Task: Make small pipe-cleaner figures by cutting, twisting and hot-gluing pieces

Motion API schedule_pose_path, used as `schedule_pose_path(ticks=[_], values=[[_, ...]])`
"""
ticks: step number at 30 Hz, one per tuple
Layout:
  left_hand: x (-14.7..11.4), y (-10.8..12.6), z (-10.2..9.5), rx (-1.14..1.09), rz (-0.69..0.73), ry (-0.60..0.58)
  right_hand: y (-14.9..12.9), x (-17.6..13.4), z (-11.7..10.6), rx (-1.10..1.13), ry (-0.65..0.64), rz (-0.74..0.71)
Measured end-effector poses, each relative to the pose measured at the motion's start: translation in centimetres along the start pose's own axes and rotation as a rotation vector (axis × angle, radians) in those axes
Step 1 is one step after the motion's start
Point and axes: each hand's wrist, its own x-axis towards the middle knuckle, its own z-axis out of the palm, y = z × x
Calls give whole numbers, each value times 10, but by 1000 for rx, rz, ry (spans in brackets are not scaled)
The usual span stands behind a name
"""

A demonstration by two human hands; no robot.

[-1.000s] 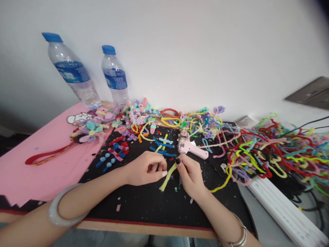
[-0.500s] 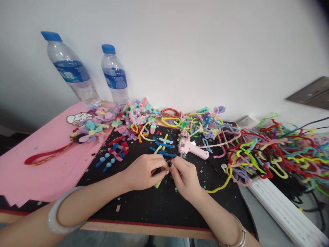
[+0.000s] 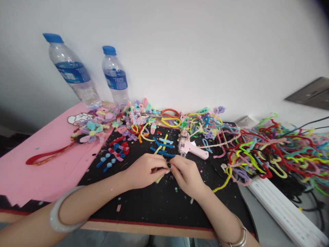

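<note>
Over the black mat [image 3: 144,209] my two hands meet, fingertips touching. My left hand [image 3: 146,171] is closed in a pinch on a pale yellow pipe cleaner [image 3: 159,179], whose end shows under the fingers. My right hand [image 3: 187,174] pinches at the same spot; the fingers hide most of what they grip. A pale tip [image 3: 192,200] pokes out below the right palm. Just beyond the hands lie blue and yellow pipe cleaner pieces [image 3: 164,144]. A pink glue gun [image 3: 192,149] rests past my right hand.
Scissors [image 3: 171,122] lie at the back among pipe cleaner shapes. Two water bottles [image 3: 115,80] stand by the wall. Pink paper [image 3: 51,164] covers the left. A red and blue pipe cleaner figure [image 3: 115,154], tangled pipe cleaners [image 3: 277,147] and a power strip [image 3: 285,212] surround the mat.
Both hands stay together in the same pinch, with slight finger movement. A pale tip now shows below my right palm. The view has shifted slightly.
</note>
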Motion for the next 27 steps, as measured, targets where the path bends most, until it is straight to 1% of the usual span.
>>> schedule_pose_path(ticks=[4,7,10,14,18,22,27], values=[[3,-1,-5,-132,-162,-7,5,-1,-2,4,166,59],[3,-4,-6,-148,-198,2,6,-2,-2,-1,255,80],[1,-4,-4,-112,-150,-23,4,-2,-1,2,236,77],[0,-2,-2,10,-46,-36,1,-2,2,4,182,81],[1,-2,-2,70,4,-60,1,-2,2,8,163,87],[2,-2,-4,82,35,-72,1,-1,3,36,169,105],[1,-3,-5,45,49,-91,0,0,2,121,180,160]])
